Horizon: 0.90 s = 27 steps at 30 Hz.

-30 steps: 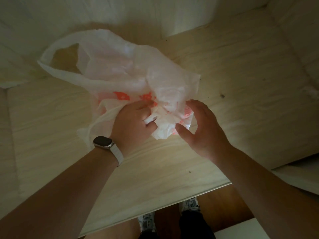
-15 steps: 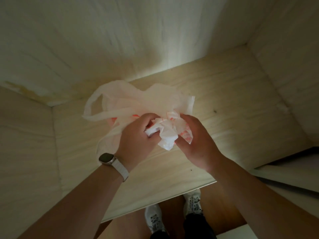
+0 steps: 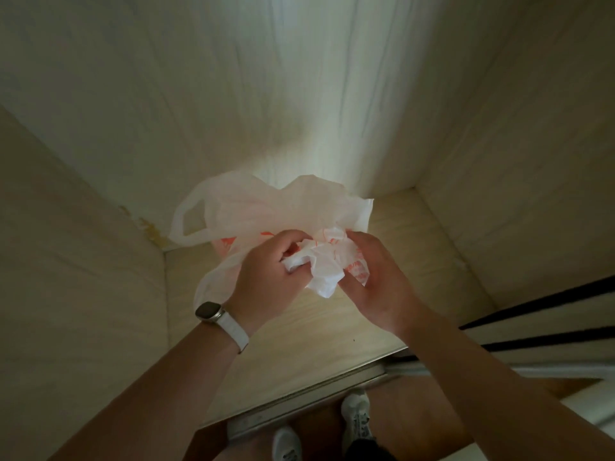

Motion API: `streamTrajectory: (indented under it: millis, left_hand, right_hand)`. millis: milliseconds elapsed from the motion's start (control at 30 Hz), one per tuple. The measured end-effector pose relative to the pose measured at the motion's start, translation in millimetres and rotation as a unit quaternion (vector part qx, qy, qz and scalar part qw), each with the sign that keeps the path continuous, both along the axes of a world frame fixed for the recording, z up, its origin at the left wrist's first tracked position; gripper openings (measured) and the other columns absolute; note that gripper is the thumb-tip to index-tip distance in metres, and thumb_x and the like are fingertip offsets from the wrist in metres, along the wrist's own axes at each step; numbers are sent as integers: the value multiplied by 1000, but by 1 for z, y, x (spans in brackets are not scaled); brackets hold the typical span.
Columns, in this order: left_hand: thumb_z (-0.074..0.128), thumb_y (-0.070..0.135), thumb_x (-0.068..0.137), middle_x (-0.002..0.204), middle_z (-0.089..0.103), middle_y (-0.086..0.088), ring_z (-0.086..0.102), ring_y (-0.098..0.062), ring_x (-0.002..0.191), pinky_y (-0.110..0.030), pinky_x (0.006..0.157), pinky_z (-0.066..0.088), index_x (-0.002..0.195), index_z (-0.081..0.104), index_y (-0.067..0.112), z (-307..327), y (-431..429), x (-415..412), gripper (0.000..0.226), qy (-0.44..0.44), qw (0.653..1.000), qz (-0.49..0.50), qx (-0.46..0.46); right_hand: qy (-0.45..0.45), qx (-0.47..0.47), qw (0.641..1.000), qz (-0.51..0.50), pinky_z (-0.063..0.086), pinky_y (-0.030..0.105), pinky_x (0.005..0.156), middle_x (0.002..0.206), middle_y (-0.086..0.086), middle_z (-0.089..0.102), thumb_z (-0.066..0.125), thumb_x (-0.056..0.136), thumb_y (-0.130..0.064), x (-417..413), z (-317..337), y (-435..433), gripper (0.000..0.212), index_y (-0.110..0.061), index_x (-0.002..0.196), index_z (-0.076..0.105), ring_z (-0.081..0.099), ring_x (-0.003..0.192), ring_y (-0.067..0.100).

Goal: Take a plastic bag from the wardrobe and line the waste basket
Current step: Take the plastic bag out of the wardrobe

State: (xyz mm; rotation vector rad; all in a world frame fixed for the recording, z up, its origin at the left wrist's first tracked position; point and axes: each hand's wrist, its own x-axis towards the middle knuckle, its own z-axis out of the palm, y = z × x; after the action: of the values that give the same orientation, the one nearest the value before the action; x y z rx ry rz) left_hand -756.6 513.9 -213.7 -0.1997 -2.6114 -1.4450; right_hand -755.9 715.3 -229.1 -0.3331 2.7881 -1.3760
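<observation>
A large white plastic bag (image 3: pixel 266 207) with orange print hangs lifted above the wardrobe floor (image 3: pixel 319 344), its handle loop (image 3: pixel 186 224) sticking out to the left. A smaller crumpled white bag (image 3: pixel 327 261) with orange print sits between my hands in front of it. My left hand (image 3: pixel 266 277), with a watch on the wrist, grips the crumpled plastic from the left. My right hand (image 3: pixel 372 281) pinches it from the right. The waste basket is out of view.
The pale wood wardrobe encloses the hands: back panel (image 3: pixel 283 94), left wall (image 3: pixel 66 261), right wall (image 3: pixel 515 161). A sliding door track (image 3: pixel 532 327) lies at the right. My white shoes (image 3: pixel 356 414) stand on the brown floor below the wardrobe's front edge.
Both hands closed on the crumpled bag and raised the plastic off the wardrobe floor. The view tilted upward, showing more of the back panel.
</observation>
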Motion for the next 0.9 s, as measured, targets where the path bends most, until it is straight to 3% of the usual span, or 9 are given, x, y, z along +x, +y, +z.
streamTrajectory:
  millis: [133,367,500,600,733,900]
  left_hand:
    - [77,14,74,82,68,12,63,-9,72,-24,59,50,100,66,31,41,-5,17,33,15,999,7,32]
    - [76,26,70,86,69,12,64,-10,73,-27,61,53,93,63,47,94,-16,48,33,51,996,36,60]
    - [69,34,71,88,69,3,64,-17,76,-30,64,54,96,64,41,111,-19,73,26,69,991,90,74]
    - [65,36,74,89,68,-4,62,-20,78,-26,66,51,99,65,32,117,-12,93,25,84,986,133,54]
    - [63,36,76,86,67,-2,61,-15,76,-22,66,49,101,66,26,128,-1,132,27,88,972,217,33]
    - [65,30,82,88,68,1,61,-15,83,-27,70,50,105,68,24,135,14,196,24,73,940,333,-30]
  right_hand:
    - [35,9,999,21,46,35,99,135,-12,47,65,86,-49,13,45,-5,61,-32,139,39,48,122,7]
    - [108,-20,987,115,37,11,96,124,-24,46,62,86,-48,15,94,-17,55,-34,135,41,50,118,2]
    - [113,-49,974,190,40,19,98,127,-15,50,62,85,-47,8,102,-27,55,-29,135,46,48,120,1]
    - [89,-64,964,241,40,15,94,125,-18,47,62,82,-53,5,106,-32,58,-36,134,42,47,116,-4]
    - [62,-100,943,312,43,23,92,123,-18,47,64,83,-52,18,110,-45,53,-45,130,41,51,115,4]
    - [34,-125,906,402,41,13,85,116,-28,47,57,77,-63,52,114,-61,46,-60,119,39,52,108,-3]
